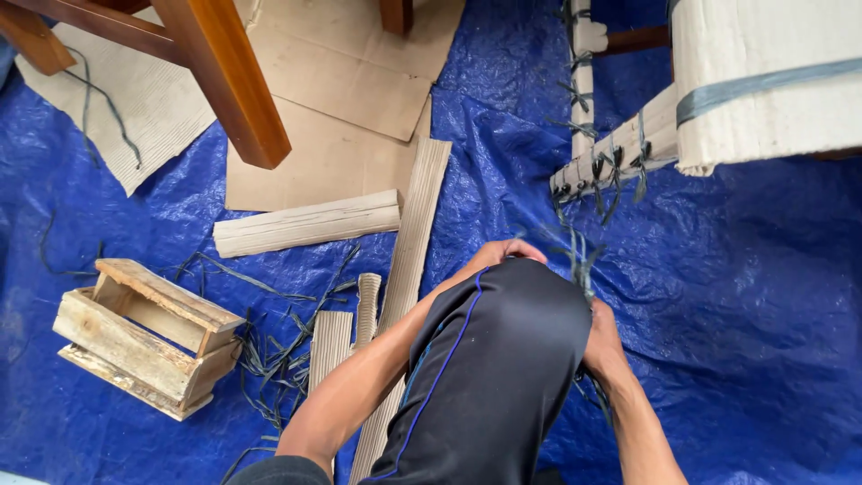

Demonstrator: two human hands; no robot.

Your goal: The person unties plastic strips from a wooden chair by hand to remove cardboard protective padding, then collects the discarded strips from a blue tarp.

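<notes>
My left hand [505, 252] reaches past my raised knee in dark trousers [498, 359], and only its knuckles show above the knee. My right hand [603, 346] is on the other side of the knee, closed around thin dark plastic strap strips [582, 265] that stick up from it. Whether the left hand also grips the strips is hidden by the knee. Just beyond the hands stands a furniture piece wrapped in white corrugated card [620, 148], bound with knotted dark straps.
A blue tarp [745, 296] covers the floor. Flat brown cardboard sheets [332, 81], rolled corrugated strips [310, 223], a small wooden crate [144, 337] and cut strap scraps [269, 359] lie to the left. A wooden furniture leg [229, 76] stands at top left.
</notes>
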